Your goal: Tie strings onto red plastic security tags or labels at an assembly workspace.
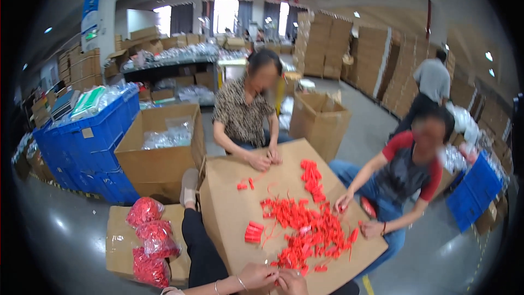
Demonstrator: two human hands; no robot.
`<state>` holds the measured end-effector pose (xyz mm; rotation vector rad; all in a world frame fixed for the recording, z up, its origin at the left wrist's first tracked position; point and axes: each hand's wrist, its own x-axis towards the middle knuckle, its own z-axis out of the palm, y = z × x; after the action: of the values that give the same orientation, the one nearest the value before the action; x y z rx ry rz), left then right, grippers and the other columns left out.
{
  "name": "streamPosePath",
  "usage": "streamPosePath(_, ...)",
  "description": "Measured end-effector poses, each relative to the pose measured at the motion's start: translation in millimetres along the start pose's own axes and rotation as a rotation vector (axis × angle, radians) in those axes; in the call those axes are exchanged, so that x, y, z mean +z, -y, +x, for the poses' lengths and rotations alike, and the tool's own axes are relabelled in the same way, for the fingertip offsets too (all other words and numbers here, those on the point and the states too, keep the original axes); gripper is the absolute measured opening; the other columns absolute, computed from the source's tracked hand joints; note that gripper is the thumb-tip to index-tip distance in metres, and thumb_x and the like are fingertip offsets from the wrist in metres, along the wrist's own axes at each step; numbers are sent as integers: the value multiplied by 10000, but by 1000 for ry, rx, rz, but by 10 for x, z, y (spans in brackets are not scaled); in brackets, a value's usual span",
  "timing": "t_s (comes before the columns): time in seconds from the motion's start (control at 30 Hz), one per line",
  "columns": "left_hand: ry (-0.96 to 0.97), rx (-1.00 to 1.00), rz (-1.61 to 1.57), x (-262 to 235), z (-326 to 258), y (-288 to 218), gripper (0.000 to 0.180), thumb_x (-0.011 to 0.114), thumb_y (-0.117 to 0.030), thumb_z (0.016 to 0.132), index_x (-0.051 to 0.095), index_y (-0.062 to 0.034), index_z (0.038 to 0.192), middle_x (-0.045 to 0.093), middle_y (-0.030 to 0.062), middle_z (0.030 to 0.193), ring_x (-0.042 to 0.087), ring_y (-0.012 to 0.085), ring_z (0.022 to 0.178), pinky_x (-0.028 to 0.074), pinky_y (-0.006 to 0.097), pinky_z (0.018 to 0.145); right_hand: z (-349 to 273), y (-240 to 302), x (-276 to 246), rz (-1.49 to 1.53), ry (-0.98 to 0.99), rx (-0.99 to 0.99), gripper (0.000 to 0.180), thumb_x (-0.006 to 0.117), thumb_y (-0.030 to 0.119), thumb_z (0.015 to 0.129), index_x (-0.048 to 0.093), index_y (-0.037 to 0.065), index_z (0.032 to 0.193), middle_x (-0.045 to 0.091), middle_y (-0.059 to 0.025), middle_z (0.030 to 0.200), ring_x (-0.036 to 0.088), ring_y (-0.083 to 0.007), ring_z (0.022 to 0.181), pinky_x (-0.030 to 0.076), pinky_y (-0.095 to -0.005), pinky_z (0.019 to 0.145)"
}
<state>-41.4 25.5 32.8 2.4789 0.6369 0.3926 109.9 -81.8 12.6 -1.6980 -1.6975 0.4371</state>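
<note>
Fingers bent in, left hand (256, 276) and right hand (293, 283) meeting at the near edge of the brown cardboard desk (233, 213), and I can't tell whether they're grasping anything. Just beyond, glossy red strips (311, 235) sprawl in a tangled heap, a tidier red bundle (254, 232) to its left. Two co-workers sit around it. Crinkled clear bags (157, 239) of red pieces slump on a carton (117, 235); ribbed blue crates (87, 142) and a shiny grey floor (71, 224) beyond.

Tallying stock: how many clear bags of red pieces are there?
3, on the lower-left carton: far bag, middle bag, near bag; others may be hidden.
</note>
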Motion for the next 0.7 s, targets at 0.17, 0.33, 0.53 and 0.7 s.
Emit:
streamPosePath(0.17,-63,2,-44,16,36,6,181,547,-321,832,616,-167,898,624,69,742,610,270,663,491,369,580,20,74,-111,21,6,-26,169,533,55,810,615,82,955,570,-115,932,559,-266,842,436,-365,749)
streamPosePath(0.33,69,-54,-181,-1,10,-29,197,528,-310,832,615,-155,916,631,75,787,616,266,735,489,381,629,28,-312,49,407,166,333,148,586,97,805,616,45,940,613,-62,915,574,-184,808,458,-313,742)
streamPosePath(0.53,-21,-102,-220,39,-121,53,245,463,-305,828,576,-91,789,602,119,710,595,318,670,473,426,592,47,167,-218,-210,69,-28,94,625,145,773,606,56,799,600,-127,793,587,-311,703,480,-387,619)
streamPosePath(0.7,-82,-109,-285,-21,-100,69,165,541,-254,809,616,-107,808,599,121,694,597,305,640,485,401,602,55,65,-219,-176,65,59,102,634,128,779,607,29,780,589,-135,704,586,-310,664,477,-379,619)
